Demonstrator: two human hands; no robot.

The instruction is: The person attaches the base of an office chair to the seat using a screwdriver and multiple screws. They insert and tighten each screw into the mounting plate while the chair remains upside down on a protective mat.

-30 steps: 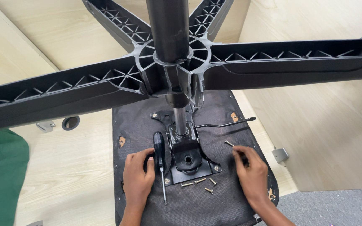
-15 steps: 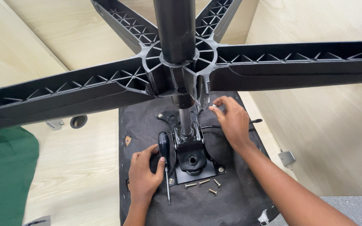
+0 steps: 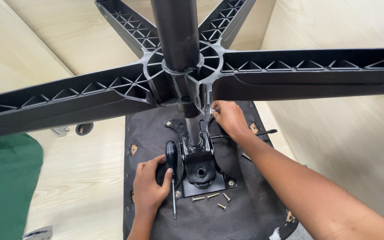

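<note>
Under black chair base [image 3: 290, 73], right hand [image 3: 229, 119]

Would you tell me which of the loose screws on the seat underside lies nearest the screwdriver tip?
The leftmost loose screw, lying just right of the screwdriver shaft; the other two lie farther right.

Pale wood-grain floor [image 3: 81, 178] and matching light panels [image 3: 347, 133] all around; a green cloth [image 3: 5, 186] lies at left.
</note>
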